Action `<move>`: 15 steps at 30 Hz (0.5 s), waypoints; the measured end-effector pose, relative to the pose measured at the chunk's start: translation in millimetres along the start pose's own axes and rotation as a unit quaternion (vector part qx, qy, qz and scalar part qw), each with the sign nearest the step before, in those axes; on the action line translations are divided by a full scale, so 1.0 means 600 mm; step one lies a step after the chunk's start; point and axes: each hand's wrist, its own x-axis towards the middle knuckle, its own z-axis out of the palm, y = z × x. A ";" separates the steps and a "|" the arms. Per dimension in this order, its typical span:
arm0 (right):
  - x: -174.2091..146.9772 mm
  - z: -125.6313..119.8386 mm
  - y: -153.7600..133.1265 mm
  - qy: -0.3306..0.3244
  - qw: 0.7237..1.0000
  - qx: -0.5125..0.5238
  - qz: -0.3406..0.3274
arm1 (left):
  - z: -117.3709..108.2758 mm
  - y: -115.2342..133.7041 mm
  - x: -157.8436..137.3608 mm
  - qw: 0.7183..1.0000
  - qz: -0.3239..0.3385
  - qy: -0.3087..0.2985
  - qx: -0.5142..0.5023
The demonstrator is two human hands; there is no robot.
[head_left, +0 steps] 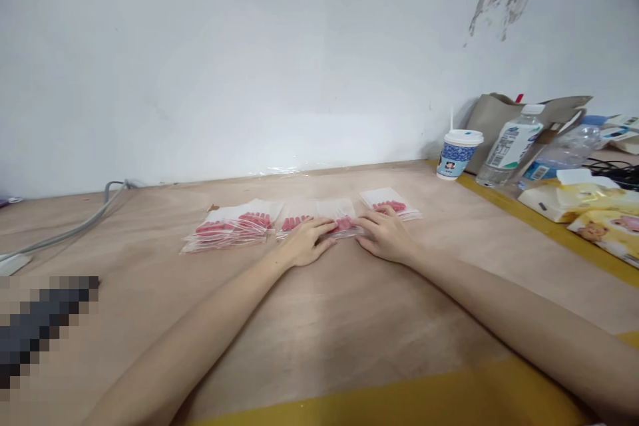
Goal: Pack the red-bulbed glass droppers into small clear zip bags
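Observation:
Small clear plastic bags with red pieces inside lie in piles on the brown-covered table. My left hand [308, 243] rests over the near part of the middle bags [334, 208], its fingers stretched to the right and its thumb apart on the table side. At the right edge of those bags, my right hand [388, 237] touches them with spread, slightly bent fingers. Its forefinger side lies just in front of the right pile of bags [375, 197]. A wider left pile of bags [234, 226] sits apart from both hands. My fingers partly cover the red pieces in the middle.
At the right stand a lidded paper cup [455, 156] with a straw, a water bottle [514, 146], a grey bag [492, 123] and yellow tissue packs [606, 226]. A grey cable [94, 219] runs along the left. Behind is a white wall [224, 66]. A blurred dark object lies lower left.

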 end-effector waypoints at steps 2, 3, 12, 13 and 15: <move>0.003 0.002 0.003 -0.008 1.000 0.011 -0.021 | -0.008 -0.010 -0.014 1.000 -0.005 -0.008 0.001; 0.003 0.003 0.004 -0.005 0.999 0.016 -0.030 | -0.010 -0.013 -0.020 1.000 -0.011 -0.008 0.003; 0.000 0.013 -0.005 0.039 0.998 -0.030 -0.046 | -0.010 -0.007 -0.024 1.000 -0.016 0.012 -0.002; 0.001 0.012 -0.006 0.036 0.997 -0.038 -0.050 | -0.010 -0.007 -0.023 1.000 -0.015 0.015 0.000; 0.004 0.008 -0.007 0.026 0.997 -0.053 -0.058 | -0.010 -0.006 -0.023 1.000 -0.013 0.021 0.006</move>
